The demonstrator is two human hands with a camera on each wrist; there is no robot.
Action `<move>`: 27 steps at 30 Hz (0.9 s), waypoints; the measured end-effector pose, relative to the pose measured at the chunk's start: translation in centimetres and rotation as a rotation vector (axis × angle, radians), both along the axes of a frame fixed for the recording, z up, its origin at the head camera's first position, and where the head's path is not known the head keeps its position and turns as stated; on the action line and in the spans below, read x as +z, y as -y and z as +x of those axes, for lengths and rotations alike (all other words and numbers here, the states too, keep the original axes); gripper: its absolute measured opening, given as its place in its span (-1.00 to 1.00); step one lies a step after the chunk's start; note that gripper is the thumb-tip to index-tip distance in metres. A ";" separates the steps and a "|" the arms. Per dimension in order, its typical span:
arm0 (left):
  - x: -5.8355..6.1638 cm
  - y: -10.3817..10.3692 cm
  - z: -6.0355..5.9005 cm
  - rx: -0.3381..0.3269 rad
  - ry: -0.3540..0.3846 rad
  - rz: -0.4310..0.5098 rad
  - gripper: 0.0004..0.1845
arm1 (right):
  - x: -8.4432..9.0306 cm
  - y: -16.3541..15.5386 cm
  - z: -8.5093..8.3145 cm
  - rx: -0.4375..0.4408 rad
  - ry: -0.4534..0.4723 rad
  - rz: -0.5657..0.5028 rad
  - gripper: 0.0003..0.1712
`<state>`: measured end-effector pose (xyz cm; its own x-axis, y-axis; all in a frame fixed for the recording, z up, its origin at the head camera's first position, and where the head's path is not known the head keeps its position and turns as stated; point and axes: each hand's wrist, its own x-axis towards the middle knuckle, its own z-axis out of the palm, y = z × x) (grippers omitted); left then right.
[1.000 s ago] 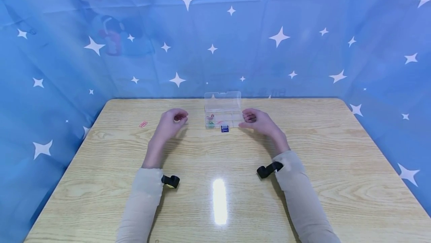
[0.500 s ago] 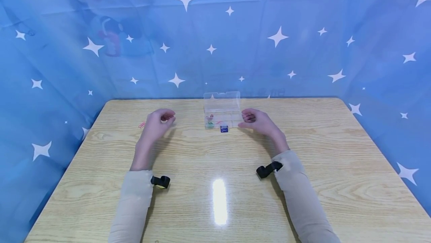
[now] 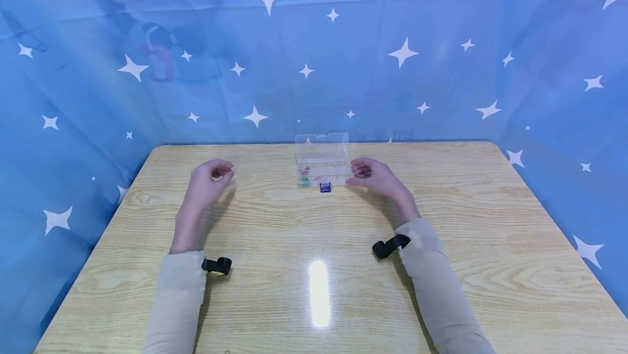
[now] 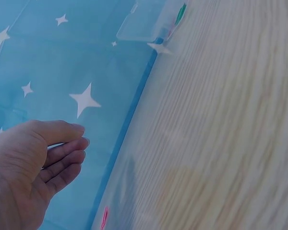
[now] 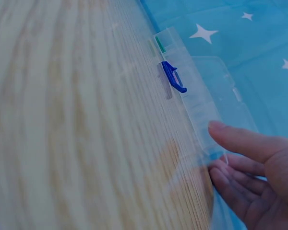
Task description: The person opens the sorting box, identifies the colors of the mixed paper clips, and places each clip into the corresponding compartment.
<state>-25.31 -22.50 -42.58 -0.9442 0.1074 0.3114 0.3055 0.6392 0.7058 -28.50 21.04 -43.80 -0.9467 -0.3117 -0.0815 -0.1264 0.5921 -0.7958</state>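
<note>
1. Centre stage is the clear plastic organizer box point(image 3: 324, 167), at the far middle of the wooden table point(image 3: 314, 245), lid raised toward the blue star-print backdrop point(image 3: 314, 48). Its long axis runs left to right across the table, open side facing up.
2. Inside it, small red and green paper clips show in the left compartments, too small to make out further.
3. A blue binder clip point(image 3: 325, 187) lies on the table touching the box's near wall; the right wrist view shows it point(image 5: 174, 77) against that wall.
4. The right hand point(image 3: 375, 177) sits at the box's right end, fingers loosely curled, fingertips point(image 5: 220, 130) right at the corner, gripping nothing.
5. The left hand point(image 3: 205, 182) hovers well apart to the left, fingers point(image 4: 67, 158) relaxed and slightly curled, palm empty.
6. A pink paper clip point(image 4: 104, 218) lies on the table below that hand.
</note>
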 end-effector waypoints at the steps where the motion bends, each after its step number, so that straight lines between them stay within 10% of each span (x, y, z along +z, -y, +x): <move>1: 0.0 0.2 0.1 0.011 0.002 -0.002 -0.77 | 0.0 0.0 0.0 0.000 0.001 0.000 -0.29; 27: -0.9 5.3 1.5 0.159 0.048 -0.030 -0.74 | 0.1 0.0 0.1 0.005 0.003 -0.016 -0.29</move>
<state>-23.83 -27.81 -43.49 -0.9636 -0.0358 0.2649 0.1656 0.6977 0.6970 -28.40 21.06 -43.65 -0.9449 -0.3176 -0.0794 -0.1268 0.5785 -0.8058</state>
